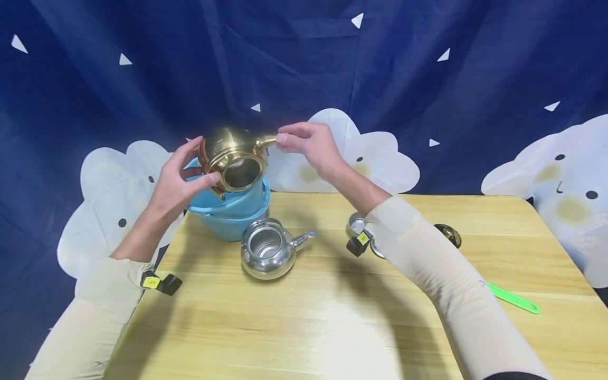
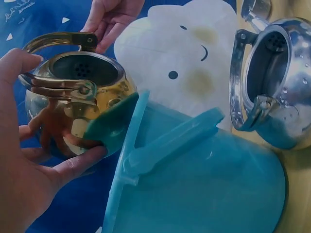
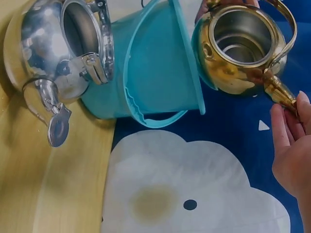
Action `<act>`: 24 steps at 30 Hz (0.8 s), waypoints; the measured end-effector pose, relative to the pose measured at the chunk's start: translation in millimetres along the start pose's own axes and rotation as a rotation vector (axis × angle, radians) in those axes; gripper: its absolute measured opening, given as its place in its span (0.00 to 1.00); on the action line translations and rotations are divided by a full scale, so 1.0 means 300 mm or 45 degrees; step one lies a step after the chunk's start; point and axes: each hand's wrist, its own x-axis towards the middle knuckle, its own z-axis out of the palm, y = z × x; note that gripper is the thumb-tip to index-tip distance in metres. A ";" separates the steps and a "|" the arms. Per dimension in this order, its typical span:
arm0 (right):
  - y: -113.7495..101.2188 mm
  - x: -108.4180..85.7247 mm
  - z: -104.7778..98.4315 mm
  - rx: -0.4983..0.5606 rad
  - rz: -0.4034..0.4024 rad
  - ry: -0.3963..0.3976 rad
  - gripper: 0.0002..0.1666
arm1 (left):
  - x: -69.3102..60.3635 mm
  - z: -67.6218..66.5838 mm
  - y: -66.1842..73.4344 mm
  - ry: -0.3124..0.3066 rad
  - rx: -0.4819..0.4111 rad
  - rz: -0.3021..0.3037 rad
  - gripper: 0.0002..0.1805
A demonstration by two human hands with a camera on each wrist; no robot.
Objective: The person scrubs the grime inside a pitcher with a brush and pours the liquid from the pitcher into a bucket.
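Observation:
A gold teapot (image 1: 227, 143) without a lid is held above a light-blue bucket (image 1: 233, 227), tilted so its round mouth faces the head camera. My left hand (image 1: 177, 182) grips the side of its body and folded handle (image 2: 58, 39). With thumb and fingers, my right hand (image 1: 313, 145) pinches the end of the gold spout (image 3: 279, 92). The pot's inside looks bare metal in the right wrist view. A silver teapot (image 1: 271, 266), also lidless, stands on the table beside the bucket, its spout (image 3: 48, 104) pointing right.
Under my right forearm are a small silver container (image 1: 354, 224) and a partly hidden round silver item (image 1: 377, 249). Farther right lie a gold lid (image 1: 448, 235) and a bright green handle (image 1: 515, 299). A dark blue curtain (image 1: 304, 58) hangs behind the wooden table (image 1: 266, 327).

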 end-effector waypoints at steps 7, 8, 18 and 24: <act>-0.013 -0.020 -0.038 0.025 0.001 0.037 0.17 | 0.008 0.032 0.032 0.024 -0.105 0.020 0.41; -0.013 -0.023 -0.044 0.034 -0.005 0.038 0.16 | 0.009 0.038 0.037 0.024 -0.130 0.023 0.40; -0.024 -0.078 -0.113 -0.026 -0.063 0.062 0.17 | 0.014 0.087 0.090 0.046 -0.239 0.031 0.37; -0.035 -0.120 -0.149 -0.079 -0.053 0.093 0.14 | 0.022 0.114 0.120 0.044 -0.277 0.012 0.36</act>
